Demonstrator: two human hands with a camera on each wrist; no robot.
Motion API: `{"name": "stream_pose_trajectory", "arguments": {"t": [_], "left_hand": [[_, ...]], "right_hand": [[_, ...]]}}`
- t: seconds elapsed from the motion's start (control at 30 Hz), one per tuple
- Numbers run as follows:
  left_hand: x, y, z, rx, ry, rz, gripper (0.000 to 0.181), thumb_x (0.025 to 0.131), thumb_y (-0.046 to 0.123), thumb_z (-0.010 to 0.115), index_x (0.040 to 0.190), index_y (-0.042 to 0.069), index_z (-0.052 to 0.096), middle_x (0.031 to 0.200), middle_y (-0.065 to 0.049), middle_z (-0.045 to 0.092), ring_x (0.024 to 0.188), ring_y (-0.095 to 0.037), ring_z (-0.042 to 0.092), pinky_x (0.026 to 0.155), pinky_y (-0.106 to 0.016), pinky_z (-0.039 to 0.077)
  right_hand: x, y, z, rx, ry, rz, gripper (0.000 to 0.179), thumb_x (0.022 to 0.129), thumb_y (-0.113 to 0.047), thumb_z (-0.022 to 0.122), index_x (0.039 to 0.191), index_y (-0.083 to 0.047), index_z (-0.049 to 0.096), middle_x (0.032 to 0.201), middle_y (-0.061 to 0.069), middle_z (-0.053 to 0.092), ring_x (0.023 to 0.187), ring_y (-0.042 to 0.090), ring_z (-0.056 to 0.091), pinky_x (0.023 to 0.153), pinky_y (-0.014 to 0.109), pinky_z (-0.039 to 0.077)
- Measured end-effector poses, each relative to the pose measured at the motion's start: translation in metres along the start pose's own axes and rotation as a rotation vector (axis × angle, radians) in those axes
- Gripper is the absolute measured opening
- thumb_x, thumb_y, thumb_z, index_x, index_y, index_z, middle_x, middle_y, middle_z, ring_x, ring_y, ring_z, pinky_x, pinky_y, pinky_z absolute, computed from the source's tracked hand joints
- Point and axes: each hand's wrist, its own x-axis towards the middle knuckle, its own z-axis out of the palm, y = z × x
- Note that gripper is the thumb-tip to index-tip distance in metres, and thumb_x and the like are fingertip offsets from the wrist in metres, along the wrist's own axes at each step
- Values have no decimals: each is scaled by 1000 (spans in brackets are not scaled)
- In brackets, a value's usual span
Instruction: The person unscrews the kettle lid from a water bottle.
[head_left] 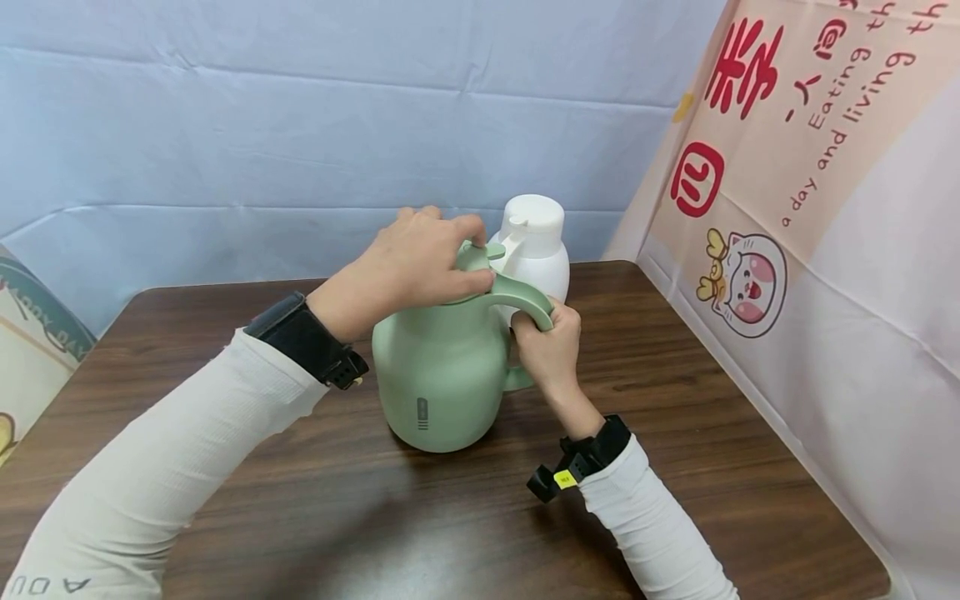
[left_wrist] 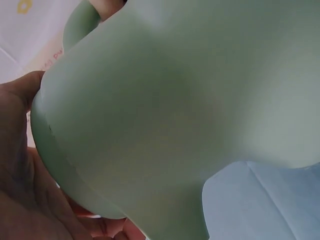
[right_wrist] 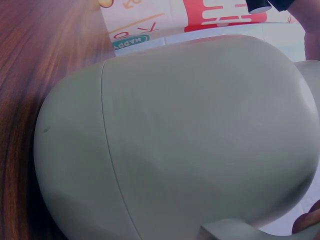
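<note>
A pale green thermos jug (head_left: 442,375) stands upright on the table, its handle (head_left: 528,296) to the right. From above, my left hand (head_left: 416,258) grips the jug's lid (head_left: 471,257), thumb on the near side and fingers reaching over the top. The curled fingers of my right hand (head_left: 555,350) hold the upper part of the handle. In the left wrist view the jug's neck (left_wrist: 125,115) fills most of the picture, with the left hand (left_wrist: 30,185) around the lid end. The right wrist view shows mainly the jug's body (right_wrist: 190,140); most of the right hand is out of that picture.
A white thermos jug (head_left: 543,267) stands close behind the green one, partly hidden by it. Both are on a dark brown wooden table (head_left: 675,433). A light blue cloth (head_left: 300,142) hangs behind, and a printed cloth (head_left: 840,275) borders the right side.
</note>
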Motion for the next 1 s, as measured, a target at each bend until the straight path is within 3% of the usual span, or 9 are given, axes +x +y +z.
{"name": "stream_pose_trajectory", "arguments": {"t": [0.27, 0.7, 1.0], "left_hand": [[-2, 4, 0, 11, 25, -102, 38, 83, 47, 51, 112, 22, 56, 92, -9, 52, 85, -30, 40, 61, -40, 39], [-2, 4, 0, 7, 49, -86, 38, 83, 45, 52, 111, 21, 58, 89, -5, 56, 86, -26, 43, 67, -39, 35], [-2, 7, 0, 2, 43, -126, 40, 82, 45, 51, 114, 23, 58, 93, -7, 52, 84, -28, 40, 58, -40, 38]], "right_hand": [[0, 0, 0, 3, 5, 10, 37, 73, 15, 47, 49, -7, 30, 42, -5, 26, 39, 6, 18, 44, 22, 19], [-1, 0, 0, 11, -5, 19, 37, 73, 15, 46, 49, -7, 30, 42, -5, 27, 38, 7, 19, 44, 23, 19], [-2, 0, 0, 4, 0, 19, 36, 73, 15, 47, 49, -7, 30, 42, -5, 27, 39, 6, 19, 44, 23, 19]]}}
